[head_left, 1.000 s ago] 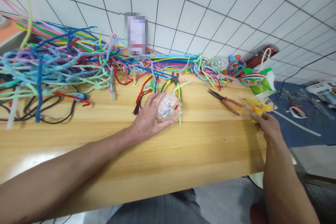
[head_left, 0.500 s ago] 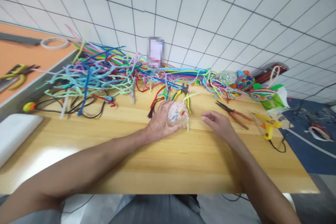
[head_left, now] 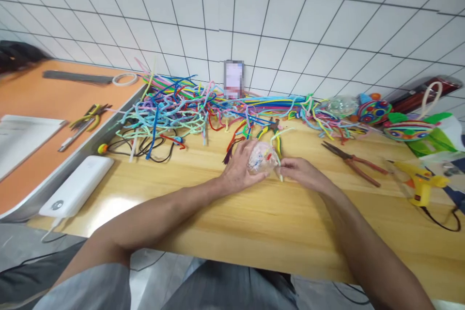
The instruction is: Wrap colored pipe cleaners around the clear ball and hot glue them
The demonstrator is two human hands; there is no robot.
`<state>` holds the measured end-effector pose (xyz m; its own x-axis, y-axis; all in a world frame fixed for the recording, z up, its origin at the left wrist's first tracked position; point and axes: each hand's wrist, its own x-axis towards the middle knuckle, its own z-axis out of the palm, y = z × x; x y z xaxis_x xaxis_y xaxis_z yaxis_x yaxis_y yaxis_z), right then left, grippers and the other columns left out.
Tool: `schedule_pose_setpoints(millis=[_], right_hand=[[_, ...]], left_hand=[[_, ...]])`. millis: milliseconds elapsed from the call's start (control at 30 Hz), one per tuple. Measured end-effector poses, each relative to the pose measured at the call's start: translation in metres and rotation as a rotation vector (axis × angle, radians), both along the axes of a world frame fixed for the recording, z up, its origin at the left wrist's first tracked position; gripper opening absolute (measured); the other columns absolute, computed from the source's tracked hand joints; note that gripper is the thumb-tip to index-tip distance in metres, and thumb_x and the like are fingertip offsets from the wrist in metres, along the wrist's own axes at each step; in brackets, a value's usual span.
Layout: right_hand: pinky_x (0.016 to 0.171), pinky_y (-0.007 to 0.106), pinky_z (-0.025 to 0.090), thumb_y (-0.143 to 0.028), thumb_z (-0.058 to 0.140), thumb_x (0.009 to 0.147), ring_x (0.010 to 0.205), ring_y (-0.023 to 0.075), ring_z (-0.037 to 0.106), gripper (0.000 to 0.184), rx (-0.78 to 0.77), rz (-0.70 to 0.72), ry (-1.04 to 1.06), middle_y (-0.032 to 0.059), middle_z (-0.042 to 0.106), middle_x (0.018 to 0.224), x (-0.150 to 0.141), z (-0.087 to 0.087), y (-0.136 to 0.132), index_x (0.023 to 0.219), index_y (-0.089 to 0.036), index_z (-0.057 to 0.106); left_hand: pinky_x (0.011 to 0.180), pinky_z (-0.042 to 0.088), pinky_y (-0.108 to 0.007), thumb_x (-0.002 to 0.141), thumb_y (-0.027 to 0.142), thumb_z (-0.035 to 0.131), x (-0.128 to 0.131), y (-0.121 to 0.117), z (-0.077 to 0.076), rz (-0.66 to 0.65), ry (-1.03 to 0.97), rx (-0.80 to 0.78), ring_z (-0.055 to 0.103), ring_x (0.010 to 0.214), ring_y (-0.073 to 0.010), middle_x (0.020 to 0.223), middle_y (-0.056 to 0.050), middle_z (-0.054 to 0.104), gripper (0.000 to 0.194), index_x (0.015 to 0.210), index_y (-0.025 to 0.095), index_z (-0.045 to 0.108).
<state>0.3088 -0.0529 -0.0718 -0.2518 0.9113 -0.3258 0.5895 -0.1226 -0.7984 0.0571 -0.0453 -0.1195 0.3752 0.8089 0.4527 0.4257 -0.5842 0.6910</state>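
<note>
A clear plastic ball (head_left: 262, 156) with small coloured bits on or in it rests on the wooden table. My left hand (head_left: 238, 169) is closed round its left side, thumb along the near edge. A pale green pipe cleaner (head_left: 282, 134) sticks out past the ball's right side, one end up and one end down. At that side my right hand (head_left: 300, 173) is closed, its fingertips pinching the pipe cleaner's lower part. Just behind the ball lie pliers with yellow-and-green handles (head_left: 279, 147). Further right are red-handled pliers (head_left: 352, 161).
Tangled pipe cleaners (head_left: 167, 111) line the wall. A phone (head_left: 234, 80) leans there. To the right are a yellow glue gun (head_left: 421, 181) and a decorated green-eared ball (head_left: 410, 128). At left lie a white power bank (head_left: 78, 186) and a black cord (head_left: 148, 150).
My right hand has moved left to the ball and closed on the pale green pipe cleaner. My left hand keeps its hold. The view has turned left.
</note>
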Motion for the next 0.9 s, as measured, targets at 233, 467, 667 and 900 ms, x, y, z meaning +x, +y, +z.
schedule_pose_setpoints(millis=[233,467,667,900], right_hand=[[0.058,0.026,0.042,-0.054,0.089,0.07,0.06,0.0113,0.052,0.042,0.109,-0.227,0.473,-0.003,0.063,0.07,-0.012,0.05,-0.003,0.087,-0.021,0.069],[0.072,0.032,0.05,-0.053,0.085,0.074,0.075,0.0165,0.062,0.036,0.186,-0.145,0.399,0.0011,0.073,0.081,-0.042,0.05,0.002,0.083,-0.02,0.074],[0.072,0.033,0.051,-0.052,0.081,0.077,0.076,0.0188,0.063,0.032,0.207,-0.142,0.315,0.0002,0.072,0.079,-0.051,0.037,0.001,0.084,-0.022,0.075],[0.068,0.032,0.048,-0.052,0.08,0.079,0.072,0.0173,0.06,0.031,0.248,-0.202,0.267,0.0002,0.07,0.076,-0.055,0.032,0.0,0.083,-0.021,0.074]], left_hand=[[0.123,0.044,-0.062,0.076,0.045,0.088,0.003,0.004,0.005,0.008,0.01,0.063,0.051,0.147,-0.0379,0.147,-0.018,0.055,0.091,0.148,0.021,0.037],[0.123,0.044,-0.06,0.08,0.046,0.086,0.007,0.005,0.003,0.037,0.016,0.066,0.05,0.148,-0.0384,0.153,-0.021,0.051,0.096,0.155,0.019,0.03],[0.126,0.041,-0.061,0.08,0.047,0.088,0.005,0.004,0.008,0.018,0.065,0.007,0.046,0.152,-0.0383,0.158,-0.021,0.047,0.1,0.157,0.022,0.029],[0.127,0.041,-0.061,0.079,0.047,0.089,0.003,0.007,0.008,-0.001,0.06,0.01,0.046,0.152,-0.0382,0.158,-0.02,0.047,0.101,0.157,0.023,0.029]])
